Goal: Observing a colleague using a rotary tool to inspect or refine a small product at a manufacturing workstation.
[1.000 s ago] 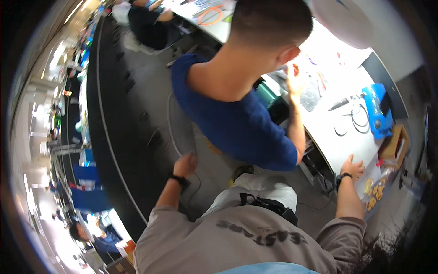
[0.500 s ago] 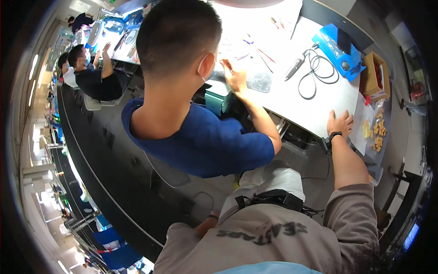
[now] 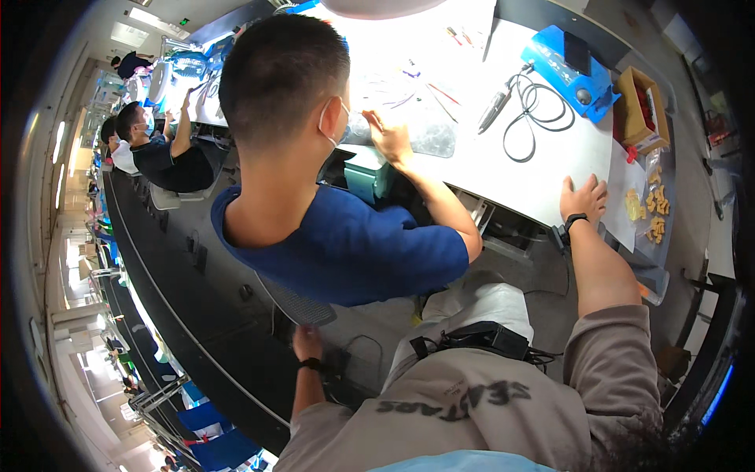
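Reaching down at the lower left of the frame, the left hand (image 3: 308,343) rests on the edge of a mesh chair back (image 3: 297,303), fingers curled over it as if for support; whether they truly grip it I cannot tell. At centre a seated co-worker in a blue shirt (image 3: 346,248) works at the white worktop (image 3: 511,169). Toward the right, the right hand (image 3: 583,199) lies flat on the worktop edge, fingers spread and released, holding nothing, seemingly bracing. Just right of it lie small yellow parts (image 3: 651,206) on a clear sheet; above them sit a coiled cable (image 3: 535,114), a blue device (image 3: 568,69) and a cardboard box (image 3: 638,110).
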`<state>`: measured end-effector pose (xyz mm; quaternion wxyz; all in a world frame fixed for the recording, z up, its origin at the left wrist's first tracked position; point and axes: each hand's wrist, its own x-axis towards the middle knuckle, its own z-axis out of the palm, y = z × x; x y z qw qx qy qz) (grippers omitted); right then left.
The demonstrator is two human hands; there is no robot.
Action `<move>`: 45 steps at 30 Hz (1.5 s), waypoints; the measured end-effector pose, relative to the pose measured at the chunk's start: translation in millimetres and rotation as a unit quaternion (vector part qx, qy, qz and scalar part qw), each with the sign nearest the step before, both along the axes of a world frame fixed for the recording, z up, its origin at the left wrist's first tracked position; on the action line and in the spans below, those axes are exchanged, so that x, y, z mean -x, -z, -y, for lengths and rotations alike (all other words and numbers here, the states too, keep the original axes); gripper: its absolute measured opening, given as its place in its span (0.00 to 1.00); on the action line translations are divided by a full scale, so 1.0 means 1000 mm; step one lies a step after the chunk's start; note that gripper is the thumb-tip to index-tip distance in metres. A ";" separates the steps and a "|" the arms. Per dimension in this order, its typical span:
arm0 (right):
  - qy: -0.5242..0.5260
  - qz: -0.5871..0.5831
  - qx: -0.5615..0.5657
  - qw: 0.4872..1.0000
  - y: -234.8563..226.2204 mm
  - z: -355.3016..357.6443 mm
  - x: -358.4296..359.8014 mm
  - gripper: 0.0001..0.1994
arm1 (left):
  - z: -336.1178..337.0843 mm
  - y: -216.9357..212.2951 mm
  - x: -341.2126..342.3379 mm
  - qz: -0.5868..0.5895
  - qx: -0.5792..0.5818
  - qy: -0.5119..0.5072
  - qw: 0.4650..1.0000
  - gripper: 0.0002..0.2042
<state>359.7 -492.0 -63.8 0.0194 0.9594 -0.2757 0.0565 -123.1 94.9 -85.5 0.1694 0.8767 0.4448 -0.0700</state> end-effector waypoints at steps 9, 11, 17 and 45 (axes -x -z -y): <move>-0.011 0.007 -0.011 1.000 0.000 -0.007 -0.002 0.37 | -0.068 0.042 -0.029 0.038 -0.058 -0.208 0.976 0.35; -0.006 0.004 -0.006 1.000 -0.002 -0.004 0.000 0.37 | -0.056 0.055 -0.045 0.099 -0.036 -0.257 0.961 0.39; -0.004 -0.009 -0.004 1.000 -0.005 -0.005 0.000 0.37 | -0.047 0.068 -0.053 0.127 -0.113 -0.320 0.932 0.38; 0.000 -0.014 -0.016 1.000 -0.001 -0.004 -0.002 0.37 | -0.044 0.065 -0.050 0.098 -0.119 -0.333 0.930 0.37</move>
